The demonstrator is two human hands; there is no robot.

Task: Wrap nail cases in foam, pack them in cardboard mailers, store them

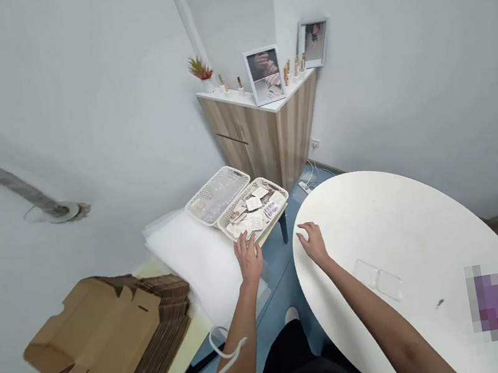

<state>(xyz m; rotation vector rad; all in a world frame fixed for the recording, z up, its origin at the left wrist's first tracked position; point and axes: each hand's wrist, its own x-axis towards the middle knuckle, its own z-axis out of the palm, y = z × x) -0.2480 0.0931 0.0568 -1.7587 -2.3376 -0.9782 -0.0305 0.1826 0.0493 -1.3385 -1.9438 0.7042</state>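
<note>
At white basket rim (272,184), left hand (248,259) just beside paper cards (253,203).

The left forearm (231,347) and right forearm (369,319) are stretching forward and slightly apart. The right hand (313,244) is turning palm down above the left edge of the table (408,237), its fingers loosely curled and empty; any contact is hard to tell. The left hand (248,259) is hovering left of the table, palm down, fingers spread, holding nothing.
</note>
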